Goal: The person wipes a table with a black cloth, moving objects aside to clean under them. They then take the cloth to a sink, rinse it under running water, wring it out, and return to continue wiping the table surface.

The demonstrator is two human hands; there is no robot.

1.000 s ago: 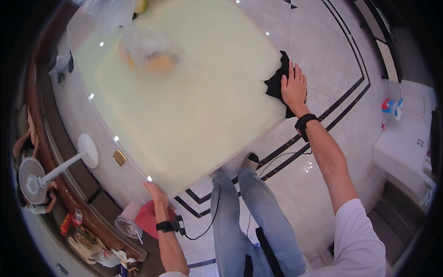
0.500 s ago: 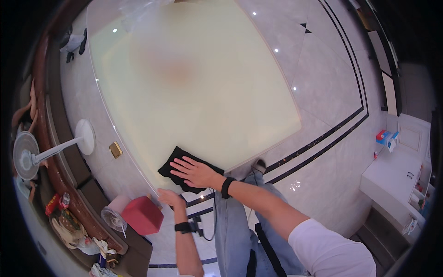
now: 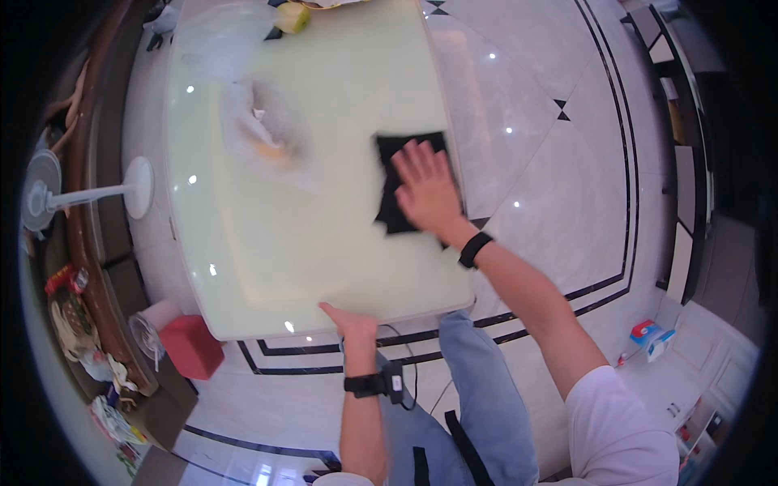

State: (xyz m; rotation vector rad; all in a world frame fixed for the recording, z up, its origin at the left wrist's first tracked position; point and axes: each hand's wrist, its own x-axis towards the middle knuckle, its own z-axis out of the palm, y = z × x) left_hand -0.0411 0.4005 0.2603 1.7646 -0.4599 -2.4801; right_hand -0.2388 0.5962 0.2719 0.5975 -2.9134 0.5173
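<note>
My right hand [image 3: 428, 185] is spread flat, palm down, on a black cloth [image 3: 395, 211]. The cloth lies against the right edge of a glossy, pale greenish table [image 3: 324, 235], its corners showing around my fingers. At the table's near edge is my left hand [image 3: 355, 324], with one digit stretched out to the left over the surface. It holds nothing that I can see, and its other fingers are partly hidden. Both wrists wear black bands; a small dark device with a cable [image 3: 392, 382] is on the left one.
A blurred whitish shape [image 3: 255, 130] shows over the table's left half. At the far end lies a round yellow-green thing [image 3: 292, 18]. A white fan [image 3: 139, 188], a red stool [image 3: 192, 347] and a cluttered sofa [image 3: 121, 324] stand left; a white cabinet [image 3: 660, 397] stands at right.
My right hand and the black cloth have gone from the near left corner to the table's right edge. My left hand is now farther right along the near edge. The view has shifted.
</note>
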